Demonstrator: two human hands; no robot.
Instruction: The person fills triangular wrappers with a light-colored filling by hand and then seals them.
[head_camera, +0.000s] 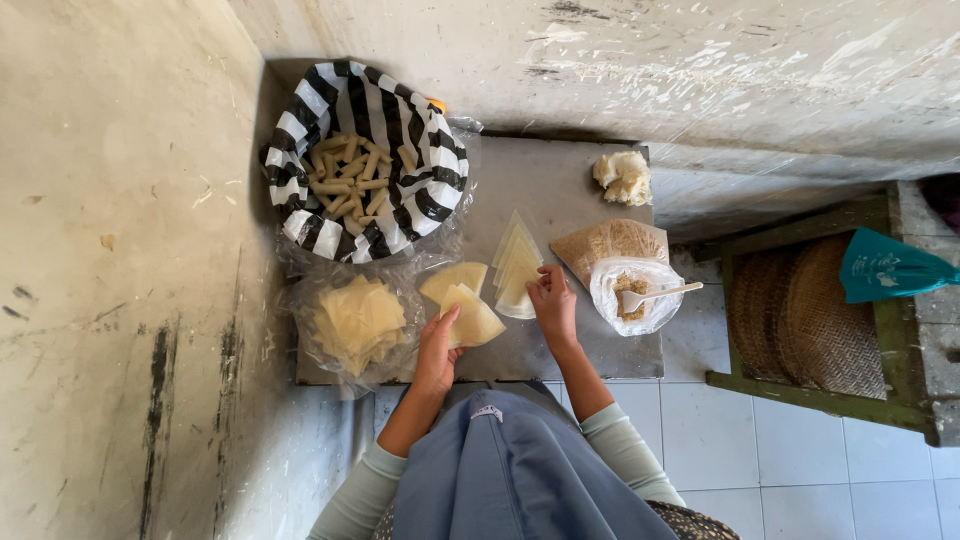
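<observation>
1. Wrapping w/ pastry sheets on the grey worktop (560, 190): left hand (438, 350) lies flat, fingers loose, on one loose wrapper (472, 318); nothing pinched.
2. Right hand (553, 303) curls onto the fanned wrapper pile (517, 268); can't tell if it's pinching a sheet.
3. Done: many finished rolls (350, 178) in the striped-bag basket (420, 140).
4. Left: wrapper stack in plastic (358, 322), filling bag w/ spoon (630, 292), approx. lots to go.

left hand (437, 345) on wrapper (470, 318); right hand (553, 300) at wrapper stack (516, 268)
</observation>
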